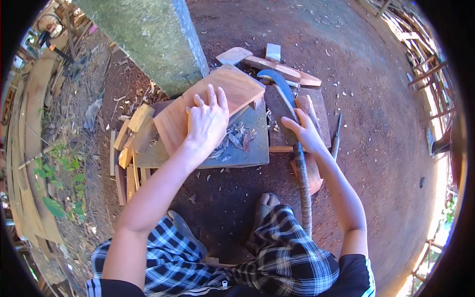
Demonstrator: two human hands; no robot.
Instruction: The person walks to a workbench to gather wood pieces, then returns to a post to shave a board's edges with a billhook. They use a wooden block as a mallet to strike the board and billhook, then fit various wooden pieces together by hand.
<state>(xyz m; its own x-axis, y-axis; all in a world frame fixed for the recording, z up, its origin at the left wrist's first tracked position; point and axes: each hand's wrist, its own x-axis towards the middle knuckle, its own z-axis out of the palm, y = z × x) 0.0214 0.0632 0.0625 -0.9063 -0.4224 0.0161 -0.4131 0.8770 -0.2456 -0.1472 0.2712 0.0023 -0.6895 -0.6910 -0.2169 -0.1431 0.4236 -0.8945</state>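
My left hand [207,119] lies on top of a reddish-brown wooden board [173,121], fingers spread and pointing away from me. The board slants across a low grey block [247,157] with dark shavings [241,137] on it. To the right, my right hand [304,131] is over a large curved blade [280,110] with a hooked bluish tip and a long wrapped handle [304,193]. Its thumb and index finger are apart near the blade's lower end; whether the other fingers hold anything is hidden.
A mossy concrete post [153,39] rises just behind the board. Wood offcuts [141,118] lie left of the block, with more wood pieces [282,69] behind and right. A slim dark tool [337,136] lies farther right. My feet [269,200] are close in front.
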